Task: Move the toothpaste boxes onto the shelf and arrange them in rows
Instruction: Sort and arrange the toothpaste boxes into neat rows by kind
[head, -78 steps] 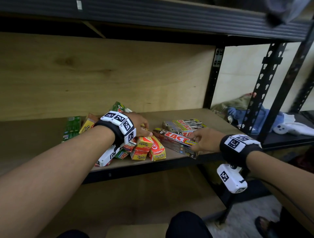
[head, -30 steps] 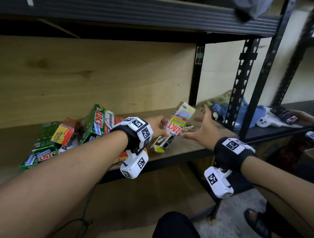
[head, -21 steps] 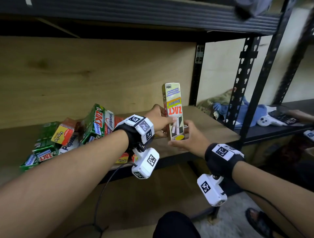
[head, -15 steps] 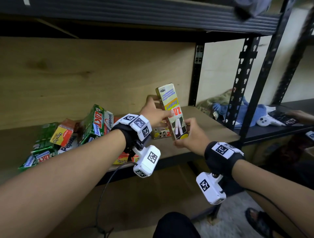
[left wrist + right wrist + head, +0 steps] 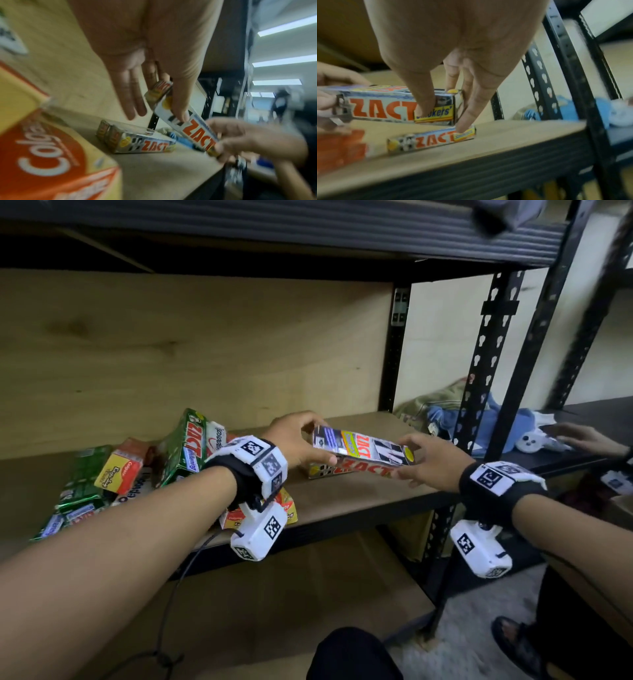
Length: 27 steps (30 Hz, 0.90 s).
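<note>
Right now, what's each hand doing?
Left hand: pinches one end of the long grey-and-red Zact toothpaste box.
Right hand: pinches the box's other end.

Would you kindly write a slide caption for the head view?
Both hands, left and right, hold a ZACT toothpaste box over another ZACT box on the shelf.

The head view is dim and warm, with deep shadow under the upper shelf point(image 5: 274, 231) and brighter light on the pale wall to the right; straight posts bow toward the edges from the wide lens. Both wrist views are soft with motion blur, the palms and the near orange box point(image 5: 51, 162) out of focus. In the left wrist view, bright ceiling strip lights point(image 5: 283, 28) glare white at the upper right.
</note>
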Available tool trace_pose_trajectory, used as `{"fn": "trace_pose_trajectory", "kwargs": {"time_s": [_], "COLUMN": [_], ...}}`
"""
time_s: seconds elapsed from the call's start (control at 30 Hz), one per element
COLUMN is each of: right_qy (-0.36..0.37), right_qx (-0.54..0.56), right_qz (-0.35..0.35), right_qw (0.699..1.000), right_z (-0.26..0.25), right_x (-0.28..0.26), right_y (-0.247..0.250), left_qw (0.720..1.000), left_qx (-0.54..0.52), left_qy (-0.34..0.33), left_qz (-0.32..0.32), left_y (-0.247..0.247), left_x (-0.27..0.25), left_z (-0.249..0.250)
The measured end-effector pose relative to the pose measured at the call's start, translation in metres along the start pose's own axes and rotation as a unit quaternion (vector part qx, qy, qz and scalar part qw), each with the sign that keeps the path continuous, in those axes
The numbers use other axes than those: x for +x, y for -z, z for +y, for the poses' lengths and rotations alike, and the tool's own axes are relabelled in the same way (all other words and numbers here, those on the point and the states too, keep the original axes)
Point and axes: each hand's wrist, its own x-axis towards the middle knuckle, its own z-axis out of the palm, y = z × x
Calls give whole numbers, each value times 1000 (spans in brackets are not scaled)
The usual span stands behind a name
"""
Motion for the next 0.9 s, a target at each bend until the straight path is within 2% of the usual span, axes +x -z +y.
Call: {"fn": "trace_pose_trajectory", "kwargs": {"time_s": [0.03,0.1,0.2,0.33,0.43,0.7,0.9], "right_qy": [1,15,17,14,-2,-34,-40], "right_qx": [-85,-240,-332,-348,-355,-380,-352], "right_qz": [-21,-52,-86,-106,-111,-136,-111], "right_qw": [996,969,939,932,928,914,929], "right_z": [-2,-4,1,5,3,-7,-4], "right_x": [-1,0,10,21,27,53,68], "right_y": [5,10,9,0,0,-5,-12], "left_qw": [997,971,933,916,914,906,910], "left_qx": [80,228,336,371,370,380,376], "left_qy": [5,-10,-16,22,34,12,12], "left_qz": [-19,-78,-125,-153,-162,-186,-175], "left_y": [-5,-18,-37,-53,-53,-54,-49], "left_x": [0,-1,2,8,13,26,37], "left_z": [1,3,3,-3,-6,-8,-12]}}
